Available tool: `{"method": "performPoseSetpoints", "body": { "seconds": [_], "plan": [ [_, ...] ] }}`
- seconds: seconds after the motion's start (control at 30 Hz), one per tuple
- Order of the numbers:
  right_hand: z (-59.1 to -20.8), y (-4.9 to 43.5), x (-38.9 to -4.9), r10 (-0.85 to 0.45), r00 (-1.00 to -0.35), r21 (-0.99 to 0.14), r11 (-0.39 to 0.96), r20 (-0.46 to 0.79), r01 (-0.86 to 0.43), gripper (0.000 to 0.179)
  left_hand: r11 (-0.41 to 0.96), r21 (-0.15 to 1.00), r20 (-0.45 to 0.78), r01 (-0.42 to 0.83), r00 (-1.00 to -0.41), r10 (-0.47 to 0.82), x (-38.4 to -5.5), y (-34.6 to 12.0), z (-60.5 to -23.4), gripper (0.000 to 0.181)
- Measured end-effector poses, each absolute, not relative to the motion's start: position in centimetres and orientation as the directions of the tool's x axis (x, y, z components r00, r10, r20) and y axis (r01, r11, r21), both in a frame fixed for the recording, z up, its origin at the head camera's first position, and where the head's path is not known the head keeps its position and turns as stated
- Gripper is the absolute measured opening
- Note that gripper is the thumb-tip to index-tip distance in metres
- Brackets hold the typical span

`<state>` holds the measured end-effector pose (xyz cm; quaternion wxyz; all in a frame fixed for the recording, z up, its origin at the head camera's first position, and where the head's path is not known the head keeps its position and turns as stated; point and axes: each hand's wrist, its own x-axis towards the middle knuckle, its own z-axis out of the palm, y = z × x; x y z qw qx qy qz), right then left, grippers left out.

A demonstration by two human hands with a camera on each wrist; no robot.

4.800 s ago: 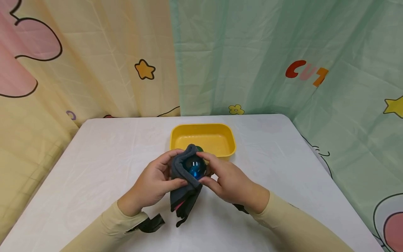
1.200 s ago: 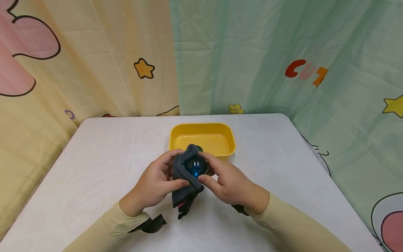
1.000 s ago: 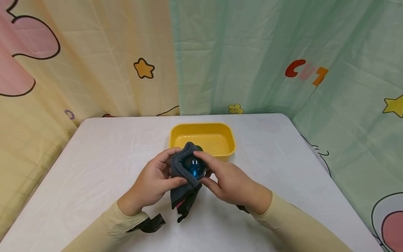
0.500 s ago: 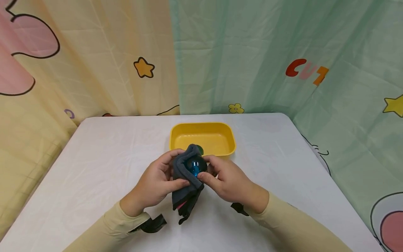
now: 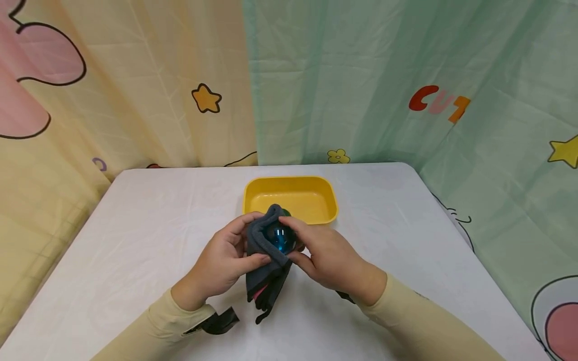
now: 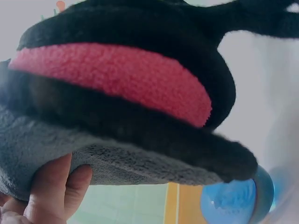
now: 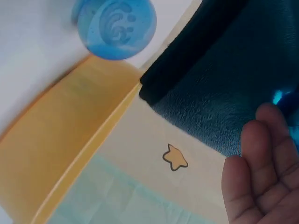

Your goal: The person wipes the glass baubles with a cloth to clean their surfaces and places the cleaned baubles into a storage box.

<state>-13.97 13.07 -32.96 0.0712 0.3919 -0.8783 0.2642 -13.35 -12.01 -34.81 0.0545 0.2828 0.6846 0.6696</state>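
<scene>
My left hand [image 5: 221, 258] grips a folded grey cloth [image 5: 264, 273] with black edging. In the left wrist view a pink fleecy layer [image 6: 126, 74] shows between the cloth's black borders, and a black strap [image 6: 261, 18] sticks out. Against the cloth's fold sits a glossy dark-blue ball [image 5: 282, 238]. My right hand [image 5: 331, 255] holds this ball, index finger at its top and thumb at its lower edge. The cloth wraps the ball's left side. In the right wrist view, the curled fingers [image 7: 259, 144] lie beside the cloth, with only a blue glint of the ball showing.
A yellow tray [image 5: 289, 179] stands on the white table [image 5: 180, 210] just beyond the hands. A small green rounded thing [image 5: 286, 213] peeks out behind the ball. The right wrist view shows a blue round thing [image 7: 117, 28] with an embossed mark near the tray. Printed curtains surround the table.
My right index finger has moved from the ball's side up over its top, and the thumb has slid lower. Cloth and ball shift slightly back and forth; the tray stays put.
</scene>
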Motion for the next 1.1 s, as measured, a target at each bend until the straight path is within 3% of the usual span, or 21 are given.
{"method": "performPoseSetpoints", "body": {
  "seconds": [0.17,0.3,0.43,0.53,0.7,0.77,0.87,1.0,1.1],
  "plan": [
    [-33.06,13.05,-13.83,-0.582,-0.785,-0.64,0.524,0.211,-0.561,0.057,-0.058,0.95,0.297,0.306,-0.83,0.472,-13.22,-11.95,-34.88,0.063],
    [-33.21,12.94,-13.84,-0.579,-0.793,-0.737,0.452,0.187,-0.503,0.053,-0.073,0.951,0.298,0.3,-0.831,0.47,-13.22,-11.92,-35.02,0.063],
    [-33.29,13.09,-13.83,-0.617,-0.755,-0.706,0.433,0.22,-0.56,0.07,-0.072,0.942,0.323,0.327,-0.829,0.456,-13.35,-12.13,-35.08,0.062],
    [-33.1,13.14,-13.87,-0.65,-0.719,-0.623,0.461,0.247,-0.632,0.079,-0.082,0.937,0.338,0.338,-0.827,0.449,-13.46,-12.36,-35.04,0.062],
    [-32.91,13.14,-13.93,-0.671,-0.674,-0.407,0.547,0.309,-0.731,0.073,-0.101,0.945,0.322,0.311,-0.827,0.461,-13.4,-12.44,-35.03,0.062],
    [-32.91,13.15,-13.95,-0.671,-0.67,-0.368,0.564,0.317,-0.739,0.072,-0.095,0.946,0.317,0.31,-0.825,0.468,-13.34,-12.41,-35.05,0.062],
    [-32.93,13.21,-13.9,-0.652,-0.701,-0.418,0.573,0.289,-0.705,0.07,-0.076,0.948,0.308,0.31,-0.825,0.474,-13.26,-12.33,-35.01,0.062],
    [-33.13,13.27,-13.82,-0.611,-0.757,-0.586,0.534,0.229,-0.609,0.057,-0.06,0.952,0.291,0.3,-0.827,0.481,-13.14,-12.24,-35.01,0.063],
    [-33.38,13.23,-13.82,-0.606,-0.765,-0.664,0.481,0.219,-0.572,0.05,-0.064,0.951,0.295,0.302,-0.827,0.479,-13.11,-12.24,-35.12,0.063]
  ]
}}
